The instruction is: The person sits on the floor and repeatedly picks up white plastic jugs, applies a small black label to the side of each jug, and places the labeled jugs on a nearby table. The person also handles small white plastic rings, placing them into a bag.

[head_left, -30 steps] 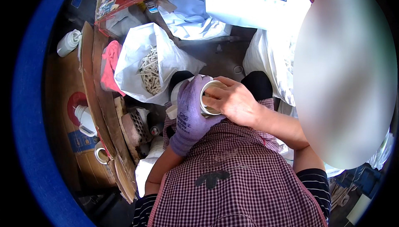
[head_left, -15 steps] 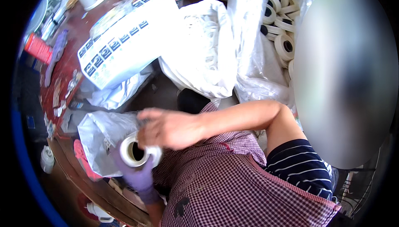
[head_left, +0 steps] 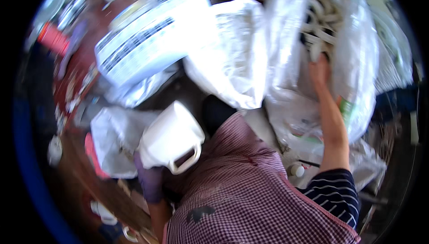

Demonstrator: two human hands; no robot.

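Observation:
In my left hand point(head_left: 149, 174), which wears a purple glove, is a white pitcher point(head_left: 172, 136) with a loop handle. The fingers grip its lower end, and the pitcher lies tilted with its handle towards my body. My bare right hand point(head_left: 320, 68) reaches into a clear plastic bag point(head_left: 286, 89) at the right. Inside that bag are several white ring-shaped parts point(head_left: 328, 18) with dark centres. The right fingers are among these parts, blurred and partly hidden, so I cannot make out any grip.
A white sack point(head_left: 237, 65) of white parts stands left of the clear bag. Printed sheets point(head_left: 156, 33) lie on the worn red table point(head_left: 82, 72), near a red spool point(head_left: 53, 39). An open whitish bag point(head_left: 114, 141) sits beside my left hand. A checked apron point(head_left: 232, 186) covers my lap.
My right hand has left the white pitcher and gone right into the clear bag. The pitcher has turned, so its side and handle now show. The view has shifted slightly.

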